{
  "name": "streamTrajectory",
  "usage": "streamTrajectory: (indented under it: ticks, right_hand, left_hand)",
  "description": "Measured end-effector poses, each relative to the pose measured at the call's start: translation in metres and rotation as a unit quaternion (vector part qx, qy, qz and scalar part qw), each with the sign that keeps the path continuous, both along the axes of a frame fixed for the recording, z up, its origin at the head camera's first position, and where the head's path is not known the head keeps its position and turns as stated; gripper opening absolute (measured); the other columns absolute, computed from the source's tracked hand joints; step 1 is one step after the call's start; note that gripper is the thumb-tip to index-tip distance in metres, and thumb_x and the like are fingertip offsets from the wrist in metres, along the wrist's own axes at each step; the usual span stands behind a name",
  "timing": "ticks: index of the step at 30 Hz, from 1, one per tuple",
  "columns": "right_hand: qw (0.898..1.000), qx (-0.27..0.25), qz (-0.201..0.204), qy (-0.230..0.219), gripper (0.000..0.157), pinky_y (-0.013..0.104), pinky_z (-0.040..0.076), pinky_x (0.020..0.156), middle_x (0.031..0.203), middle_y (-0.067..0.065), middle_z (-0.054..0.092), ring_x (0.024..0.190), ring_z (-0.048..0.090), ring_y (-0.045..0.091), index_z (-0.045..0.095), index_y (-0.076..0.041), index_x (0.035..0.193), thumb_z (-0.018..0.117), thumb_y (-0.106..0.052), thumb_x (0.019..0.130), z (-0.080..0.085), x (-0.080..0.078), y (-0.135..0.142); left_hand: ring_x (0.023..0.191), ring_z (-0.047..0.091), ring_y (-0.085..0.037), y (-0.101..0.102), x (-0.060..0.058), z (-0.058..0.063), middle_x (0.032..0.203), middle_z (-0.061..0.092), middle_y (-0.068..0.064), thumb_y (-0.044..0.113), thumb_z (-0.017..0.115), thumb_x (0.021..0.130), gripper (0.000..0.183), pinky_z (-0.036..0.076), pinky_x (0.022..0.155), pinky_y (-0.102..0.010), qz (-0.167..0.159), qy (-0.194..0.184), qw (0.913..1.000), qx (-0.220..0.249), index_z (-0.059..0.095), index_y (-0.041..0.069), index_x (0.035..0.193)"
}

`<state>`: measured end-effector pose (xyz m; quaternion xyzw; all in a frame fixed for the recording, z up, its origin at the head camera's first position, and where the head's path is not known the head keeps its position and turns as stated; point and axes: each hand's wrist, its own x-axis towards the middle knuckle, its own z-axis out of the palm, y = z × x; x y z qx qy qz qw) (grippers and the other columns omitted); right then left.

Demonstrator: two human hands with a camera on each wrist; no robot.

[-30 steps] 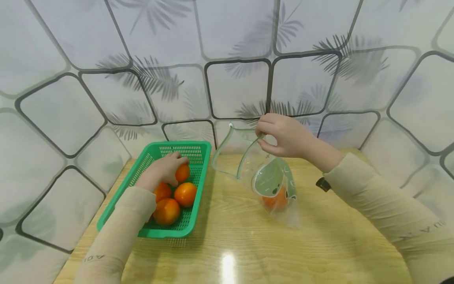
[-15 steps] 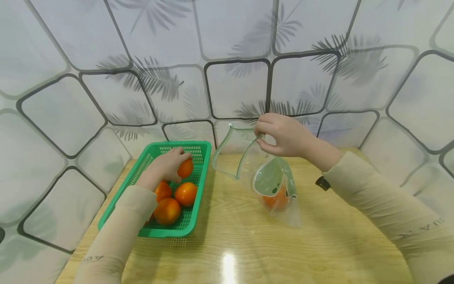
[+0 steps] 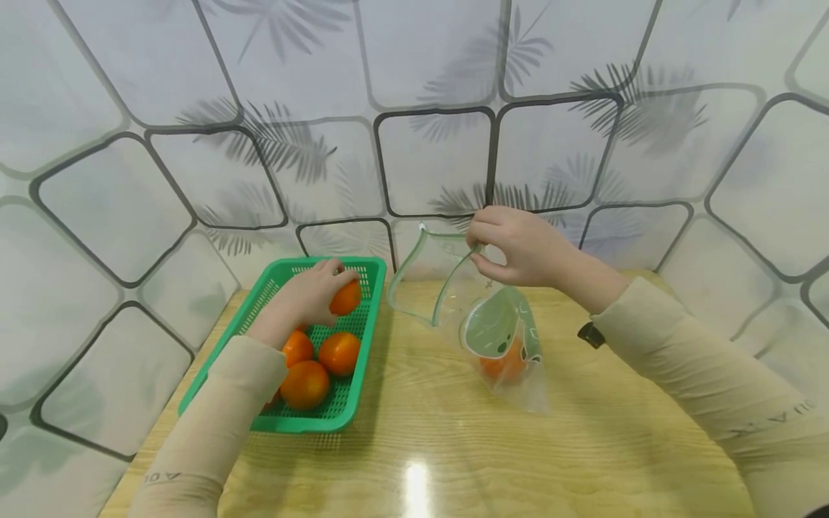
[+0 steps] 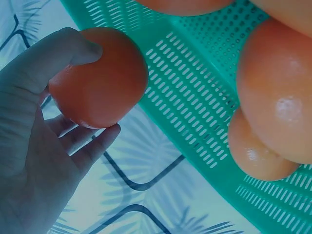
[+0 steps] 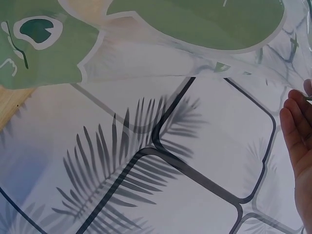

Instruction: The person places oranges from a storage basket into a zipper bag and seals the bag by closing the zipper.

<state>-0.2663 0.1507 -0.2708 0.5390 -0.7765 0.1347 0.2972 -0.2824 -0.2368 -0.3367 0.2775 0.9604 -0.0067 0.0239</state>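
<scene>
My left hand (image 3: 303,296) grips an orange (image 3: 346,298) over the far part of the green plastic basket (image 3: 360,392). In the left wrist view the thumb lies across this orange (image 4: 105,80), with fingers beneath it. Several more oranges (image 3: 306,385) lie in the basket, partly behind my left wrist. To the right, my right hand (image 3: 512,244) pinches the rim of a clear zip bag (image 3: 447,316) printed with green shapes. The bag's mouth gapes toward the basket, and one orange (image 3: 499,365) sits in its lower part.
The basket and bag stand on a light wooden table (image 3: 414,424). A pale patterned wall covering (image 3: 434,165) rises right behind them and along both sides. A small black object (image 3: 590,335) shows under the right sleeve cuff.
My left hand has lifted the orange and carried it slightly to the right and toward the basket's far end. The right hand and the bag stay nearly still.
</scene>
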Motion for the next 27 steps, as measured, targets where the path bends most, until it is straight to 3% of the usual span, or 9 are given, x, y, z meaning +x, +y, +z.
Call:
streamTrajectory:
  ticks: [9,27]
  right_hand:
    - [1.0,-0.004,-0.002,-0.001,0.008,0.041,0.056,0.075,0.092,0.01,0.066,0.081,0.061,0.024,0.065,-0.005,0.093,0.071,-0.007,0.088,0.002,0.0,0.0]
    - [1.0,-0.002,-0.004,0.0,0.008,0.041,0.056,0.075,0.091,0.01,0.066,0.081,0.062,0.025,0.065,-0.005,0.093,0.071,-0.006,0.088,0.001,-0.002,0.001]
  left_hand:
    - [0.116,0.058,-0.035,0.007,0.006,0.012,0.144,0.051,-0.018,0.008,0.09,0.078,0.081,0.059,0.086,-0.05,-0.008,0.014,0.9999,-0.004,0.054,0.018,0.149]
    - [0.11,0.059,-0.035,0.018,0.016,0.035,0.141,0.05,-0.017,0.006,0.089,0.077,0.083,0.058,0.085,-0.048,-0.038,0.043,0.9983,-0.001,0.053,0.014,0.151]
